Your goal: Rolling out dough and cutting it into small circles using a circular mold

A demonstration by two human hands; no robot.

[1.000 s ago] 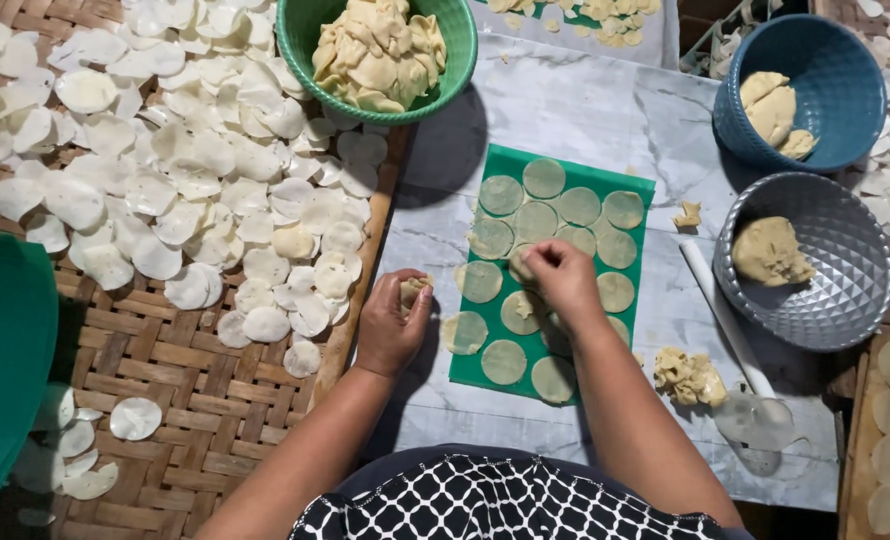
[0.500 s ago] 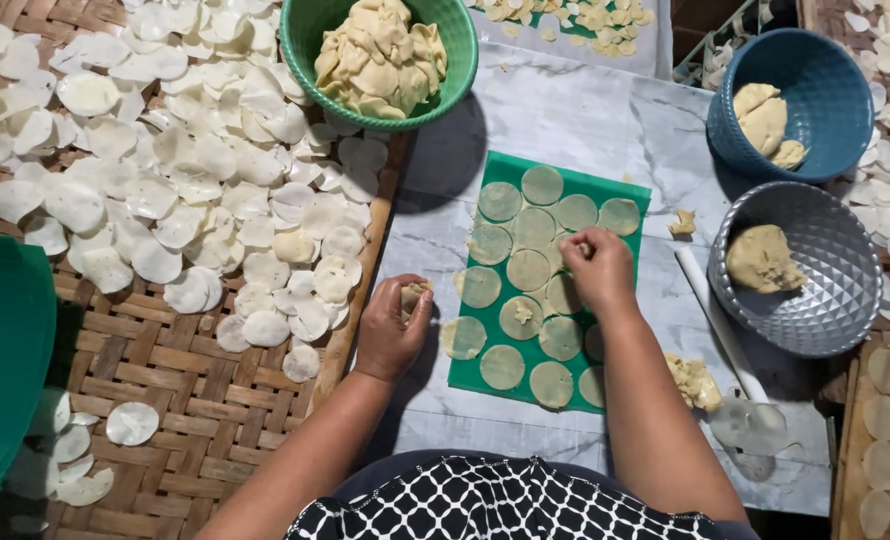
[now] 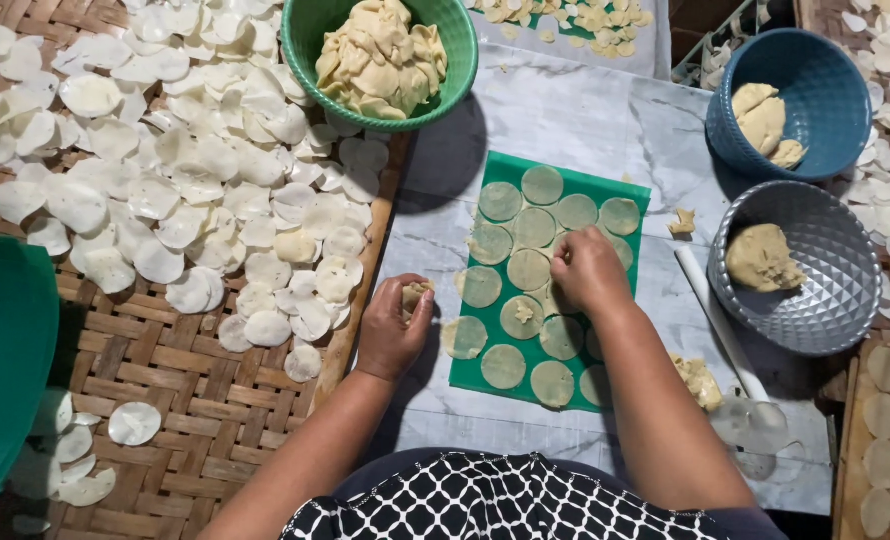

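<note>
- Left hand (image 3: 390,330) curled tight around a small dough lump (image 3: 414,296), at the green mat's (image 3: 485,375) left edge
- Right hand (image 3: 587,270) over the mat, fingertips pinched on the flat dough discs (image 3: 531,270) lying there
- Green bowl (image 3: 310,60) heaped with dough scraps; blue bowl (image 3: 825,130) holds three dough pieces; silver bowl (image 3: 825,300) holds one lump
- Woven tray (image 3: 145,350) on the left carries pale thin discs

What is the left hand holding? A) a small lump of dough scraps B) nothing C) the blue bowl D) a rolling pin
A: the left hand is curled around a small lump of dough scraps at the edge of the green mat, while the right hand rests on the dough discs.
</note>
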